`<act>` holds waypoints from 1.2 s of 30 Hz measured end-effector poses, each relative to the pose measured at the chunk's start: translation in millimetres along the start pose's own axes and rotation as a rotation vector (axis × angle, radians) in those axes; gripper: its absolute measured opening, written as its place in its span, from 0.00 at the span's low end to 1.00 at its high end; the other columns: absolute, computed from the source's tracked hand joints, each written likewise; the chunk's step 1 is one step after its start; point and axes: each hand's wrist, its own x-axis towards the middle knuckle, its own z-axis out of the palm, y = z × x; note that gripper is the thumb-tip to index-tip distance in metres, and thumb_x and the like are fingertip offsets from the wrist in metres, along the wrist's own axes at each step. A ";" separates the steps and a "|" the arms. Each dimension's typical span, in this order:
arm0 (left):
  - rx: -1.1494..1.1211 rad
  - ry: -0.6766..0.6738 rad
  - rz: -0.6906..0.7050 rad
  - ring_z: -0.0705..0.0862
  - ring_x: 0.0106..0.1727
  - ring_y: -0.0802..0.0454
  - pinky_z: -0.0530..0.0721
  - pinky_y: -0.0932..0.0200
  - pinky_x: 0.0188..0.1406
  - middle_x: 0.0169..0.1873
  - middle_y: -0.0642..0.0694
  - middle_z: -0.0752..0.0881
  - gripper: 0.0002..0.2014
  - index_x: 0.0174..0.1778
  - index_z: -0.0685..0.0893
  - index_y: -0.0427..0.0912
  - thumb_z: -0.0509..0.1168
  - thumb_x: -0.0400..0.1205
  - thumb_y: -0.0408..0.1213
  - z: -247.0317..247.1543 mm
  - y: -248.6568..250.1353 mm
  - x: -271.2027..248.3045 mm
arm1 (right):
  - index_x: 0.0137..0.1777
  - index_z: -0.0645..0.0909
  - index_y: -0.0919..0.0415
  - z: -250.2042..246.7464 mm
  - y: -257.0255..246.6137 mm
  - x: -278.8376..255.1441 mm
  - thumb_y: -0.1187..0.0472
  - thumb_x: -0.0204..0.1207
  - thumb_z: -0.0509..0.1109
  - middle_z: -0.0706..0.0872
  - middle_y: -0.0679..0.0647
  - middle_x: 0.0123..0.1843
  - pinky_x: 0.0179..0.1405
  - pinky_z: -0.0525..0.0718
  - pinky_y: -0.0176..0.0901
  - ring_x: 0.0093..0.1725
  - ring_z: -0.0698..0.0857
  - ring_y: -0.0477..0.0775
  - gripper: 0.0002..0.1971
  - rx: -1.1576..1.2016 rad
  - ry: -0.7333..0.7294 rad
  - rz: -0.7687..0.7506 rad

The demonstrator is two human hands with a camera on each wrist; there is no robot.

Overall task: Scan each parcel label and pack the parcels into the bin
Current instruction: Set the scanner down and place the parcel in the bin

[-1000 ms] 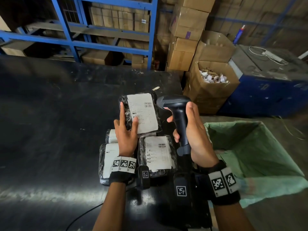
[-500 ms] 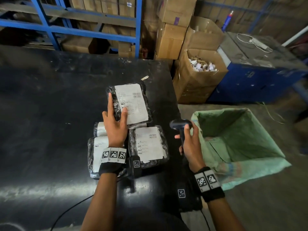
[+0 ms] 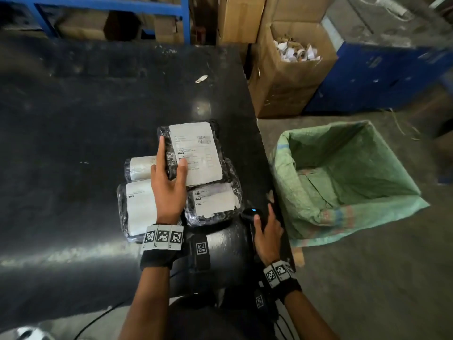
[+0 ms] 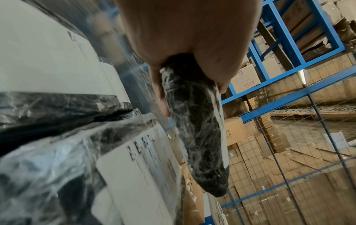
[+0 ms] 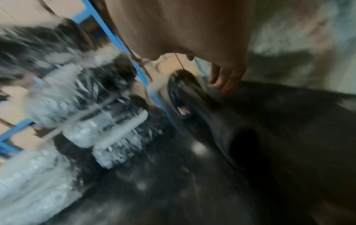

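Four parcels lie in a group near the right edge of the desk (image 3: 73,119). The left hand (image 3: 169,190) pinches the top parcel (image 3: 193,153), thumb on its label, long axis pointing away. The right hand (image 3: 268,234), fingers curled, holds the scanner (image 3: 250,214) at the desk edge. The bin (image 3: 343,182) stands open just right of it.

A black table (image 3: 73,123) fills the left of the scene, with a small white scrap (image 3: 201,78) lying near its far right edge. Beyond it stands blue racking (image 3: 110,6) loaded with boxes (image 4: 300,190). Right of the table an open carton (image 3: 291,77) holds crumpled paper (image 3: 295,51). Farther right is a blue cabinet (image 3: 382,77). The floor (image 3: 367,278) is grey concrete.
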 end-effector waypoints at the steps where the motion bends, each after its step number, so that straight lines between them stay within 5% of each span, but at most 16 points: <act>1: -0.019 -0.018 -0.014 0.78 0.74 0.56 0.79 0.43 0.75 0.69 0.57 0.78 0.31 0.86 0.62 0.63 0.65 0.87 0.51 3.2 1.3 -2.3 | 0.84 0.59 0.42 -9.7 -12.0 0.8 0.36 0.79 0.52 0.70 0.59 0.82 0.80 0.62 0.59 0.79 0.68 0.63 0.34 -0.014 0.048 -0.075; 4: -0.069 -0.078 -0.049 0.76 0.78 0.53 0.78 0.40 0.76 0.76 0.53 0.77 0.31 0.85 0.61 0.67 0.65 0.86 0.54 13.3 8.0 -6.7 | 0.82 0.57 0.30 -37.2 -60.5 8.2 0.36 0.82 0.53 0.72 0.56 0.79 0.78 0.68 0.60 0.77 0.71 0.57 0.28 0.120 0.011 -0.274; 7: -0.138 -0.151 -0.059 0.74 0.81 0.52 0.78 0.37 0.76 0.80 0.53 0.76 0.32 0.86 0.61 0.66 0.65 0.87 0.53 27.4 19.6 -10.2 | 0.81 0.58 0.26 -60.2 -114.1 20.6 0.42 0.85 0.56 0.77 0.53 0.70 0.66 0.79 0.47 0.65 0.80 0.46 0.25 0.294 -0.119 -0.363; 13: -0.267 -0.264 -0.028 0.77 0.79 0.55 0.82 0.47 0.74 0.80 0.50 0.77 0.31 0.87 0.61 0.57 0.64 0.90 0.38 64.8 46.6 -20.8 | 0.84 0.63 0.45 -93.6 -154.2 29.9 0.56 0.87 0.60 0.74 0.25 0.72 0.69 0.78 0.31 0.73 0.75 0.29 0.26 0.451 -0.216 -0.460; 17: -0.393 -0.296 -0.084 0.79 0.75 0.63 0.83 0.68 0.63 0.77 0.55 0.77 0.30 0.87 0.62 0.52 0.62 0.89 0.33 92.2 64.8 -31.0 | 0.83 0.64 0.44 -123.7 -145.7 40.7 0.56 0.87 0.62 0.77 0.41 0.78 0.73 0.81 0.47 0.75 0.77 0.37 0.26 0.431 -0.186 -0.477; 22: -0.382 -0.331 -0.103 0.82 0.72 0.62 0.85 0.66 0.60 0.74 0.56 0.81 0.31 0.88 0.60 0.54 0.63 0.89 0.36 136.8 83.8 -47.8 | 0.83 0.65 0.42 -170.9 -122.5 64.3 0.55 0.86 0.63 0.73 0.39 0.81 0.77 0.76 0.55 0.79 0.73 0.40 0.26 0.399 -0.189 -0.484; 26: -0.051 -0.417 -0.109 0.85 0.69 0.51 0.83 0.47 0.70 0.71 0.50 0.84 0.32 0.87 0.53 0.67 0.60 0.89 0.53 184.4 87.5 -67.2 | 0.83 0.65 0.44 -224.0 -92.2 92.6 0.58 0.86 0.63 0.74 0.38 0.80 0.73 0.78 0.42 0.76 0.75 0.37 0.26 0.320 -0.223 -0.458; 30: 0.354 -0.400 -0.086 0.75 0.70 0.33 0.73 0.40 0.74 0.68 0.34 0.78 0.37 0.90 0.53 0.53 0.49 0.84 0.62 243.5 68.2 -97.8 | 0.82 0.67 0.45 -272.8 -52.6 146.6 0.60 0.85 0.64 0.76 0.49 0.78 0.71 0.81 0.50 0.74 0.79 0.49 0.26 0.141 -0.245 -0.328; 33: 0.568 -0.397 -0.073 0.62 0.84 0.27 0.62 0.35 0.84 0.81 0.24 0.64 0.40 0.89 0.55 0.41 0.47 0.82 0.58 290.6 47.9 -114.7 | 0.82 0.67 0.50 -293.8 -27.7 208.4 0.60 0.85 0.64 0.78 0.55 0.76 0.71 0.79 0.52 0.72 0.80 0.58 0.26 -0.098 -0.297 -0.218; 36: 0.690 -0.409 -0.049 0.46 0.89 0.34 0.58 0.36 0.86 0.88 0.31 0.48 0.37 0.89 0.50 0.35 0.49 0.82 0.42 321.5 30.8 -129.5 | 0.82 0.67 0.57 -284.3 -10.8 270.1 0.61 0.85 0.64 0.76 0.60 0.78 0.65 0.77 0.45 0.72 0.79 0.63 0.25 -0.237 -0.451 -0.083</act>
